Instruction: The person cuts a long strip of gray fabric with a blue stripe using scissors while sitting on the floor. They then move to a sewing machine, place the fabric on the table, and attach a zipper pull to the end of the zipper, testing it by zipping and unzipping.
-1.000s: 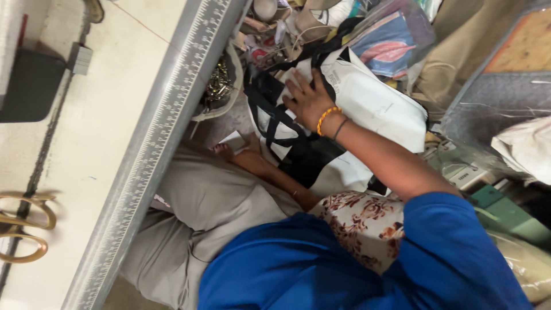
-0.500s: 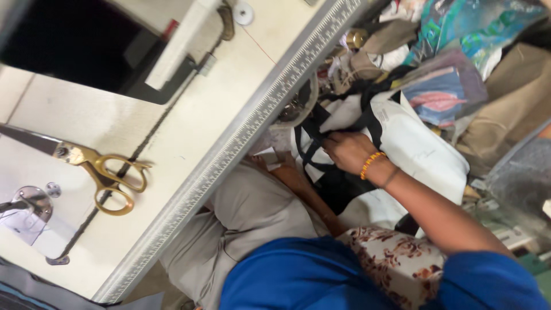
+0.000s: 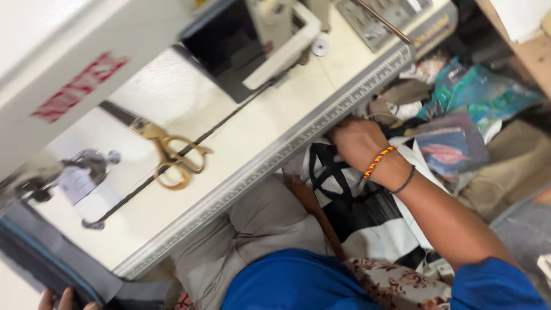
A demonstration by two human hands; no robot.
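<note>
Fingers of the right hand (image 3: 359, 142) curl in a grip on the soft black-and-white bag (image 3: 350, 195) beside the ruler-edged bench (image 3: 252, 123) (left hand (image 3: 60, 299) pinches dark fabric (image 3: 51, 264)).

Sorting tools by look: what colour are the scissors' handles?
Gold, brass-like handles on the scissors, seen in the head view.

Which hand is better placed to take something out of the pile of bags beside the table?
The right. The right hand reaches into the pile at the table edge, just above the black-and-white bag. The left hand is at the far side, by the dark cloth; only its fingertips show.
</note>
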